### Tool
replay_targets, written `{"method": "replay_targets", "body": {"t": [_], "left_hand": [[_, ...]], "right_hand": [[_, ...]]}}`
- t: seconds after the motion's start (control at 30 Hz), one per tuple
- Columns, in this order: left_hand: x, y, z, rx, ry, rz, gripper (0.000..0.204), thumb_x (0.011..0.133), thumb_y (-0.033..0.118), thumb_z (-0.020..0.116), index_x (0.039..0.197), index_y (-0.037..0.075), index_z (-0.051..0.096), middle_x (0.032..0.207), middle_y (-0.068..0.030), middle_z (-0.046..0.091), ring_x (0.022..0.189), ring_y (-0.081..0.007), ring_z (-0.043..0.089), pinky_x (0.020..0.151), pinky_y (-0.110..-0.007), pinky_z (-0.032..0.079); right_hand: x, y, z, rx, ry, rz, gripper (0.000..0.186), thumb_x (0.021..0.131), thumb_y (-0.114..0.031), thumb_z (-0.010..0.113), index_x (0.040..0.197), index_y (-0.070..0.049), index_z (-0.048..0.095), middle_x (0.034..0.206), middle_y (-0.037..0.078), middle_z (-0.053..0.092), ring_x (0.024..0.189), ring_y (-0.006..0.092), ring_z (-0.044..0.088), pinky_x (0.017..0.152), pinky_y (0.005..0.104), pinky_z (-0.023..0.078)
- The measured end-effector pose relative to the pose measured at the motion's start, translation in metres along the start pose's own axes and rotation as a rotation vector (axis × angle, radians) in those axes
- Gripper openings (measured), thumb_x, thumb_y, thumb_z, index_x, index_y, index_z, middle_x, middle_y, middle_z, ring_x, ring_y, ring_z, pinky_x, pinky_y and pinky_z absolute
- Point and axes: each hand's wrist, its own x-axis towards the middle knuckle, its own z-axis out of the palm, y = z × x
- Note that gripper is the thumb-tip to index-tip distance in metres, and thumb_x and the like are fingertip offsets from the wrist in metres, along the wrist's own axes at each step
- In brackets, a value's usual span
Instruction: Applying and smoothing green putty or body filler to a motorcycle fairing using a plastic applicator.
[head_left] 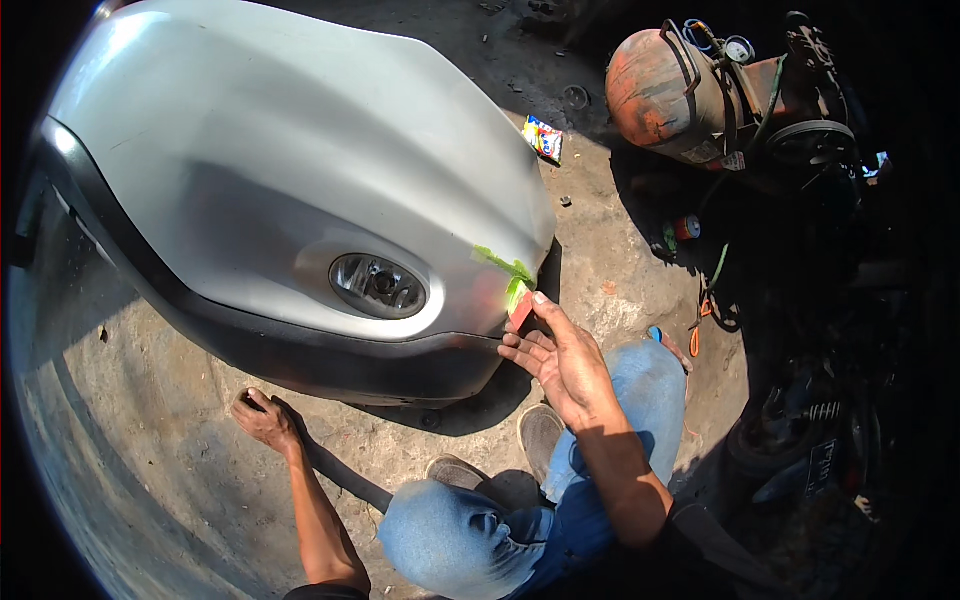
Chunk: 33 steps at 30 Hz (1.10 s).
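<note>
A silver car bumper (400, 130) with a black lower edge and a round fog lamp (378, 287) lies in front of me. Near its right corner a streak of bright green putty (503, 262) is smeared on the surface. My right hand (565, 365) pinches a small flat red spreader (522, 311) between thumb and fingers, its green-coated end against the bumper just below the streak. Lower left, my left hand (268, 420) hangs over the floor, apart from the bumper, its fingers curled; what they hold, if anything, is too dark to make out.
An orange, worn air compressor (655, 95) with a gauge and wheel stands at the upper right. A small colourful packet (543, 139) lies beside the bumper. A red can (687, 227) and an orange cord (696, 328) are on the shaded concrete to the right. My jeans-clad knees are below.
</note>
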Motion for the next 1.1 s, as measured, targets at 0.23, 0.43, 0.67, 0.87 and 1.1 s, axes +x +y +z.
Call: {"method": "replay_targets", "body": {"t": [0.23,0.43,0.67,0.87,1.1], "left_hand": [[0.0,0.004,-0.002,-0.016,-0.008,0.005,0.05,0.108,0.045,0.046,0.114,-0.003,0.059,0.111,-0.0206,0.06,0.105,-0.0395,0.058,0.095,-0.051,0.044],[0.001,0.005,-0.002,0.0,-0.016,-0.011,0.047,0.108,0.042,0.047,0.114,-0.003,0.059,0.112,-0.0205,0.06,0.106,-0.0399,0.058,0.095,-0.051,0.044],[0.001,-0.001,0.0,-0.033,0.024,0.043,0.055,0.109,0.048,0.044,0.112,-0.005,0.059,0.109,-0.0222,0.06,0.104,-0.0407,0.057,0.093,-0.052,0.044],[0.002,-0.004,0.006,0.004,0.033,0.056,0.05,0.109,0.044,0.046,0.113,-0.005,0.06,0.106,-0.0207,0.061,0.101,-0.0391,0.058,0.091,-0.051,0.044],[0.002,-0.008,0.004,0.002,0.043,0.047,0.048,0.108,0.043,0.047,0.113,-0.004,0.061,0.107,-0.0197,0.062,0.102,-0.0383,0.058,0.09,-0.051,0.044]], "right_hand": [[-0.008,-0.017,0.003,0.226,-0.181,0.082,0.044,0.102,-0.035,0.065,0.126,0.001,0.058,0.107,0.014,0.063,0.1,0.0234,0.065,0.097,0.0411,0.058],[-0.018,-0.019,-0.017,0.273,-0.091,-0.06,0.046,0.102,-0.035,0.063,0.131,0.001,0.056,0.108,0.013,0.062,0.1,0.0209,0.063,0.094,0.0388,0.057],[0.007,0.03,-0.029,-0.038,0.1,-0.363,0.051,0.104,-0.032,0.062,0.144,0.0,0.056,0.111,0.009,0.065,0.097,0.0152,0.061,0.09,0.0317,0.055],[0.03,0.06,-0.029,-0.277,0.137,-0.532,0.059,0.105,-0.023,0.063,0.153,0.005,0.043,0.14,0.016,0.061,0.114,0.0167,0.062,0.103,0.0309,0.049],[0.033,0.08,-0.006,-0.432,0.291,-0.631,0.052,0.101,-0.019,0.068,0.15,-0.007,0.054,0.108,0.01,0.053,0.095,0.0174,0.063,0.093,0.0344,0.053]]}}
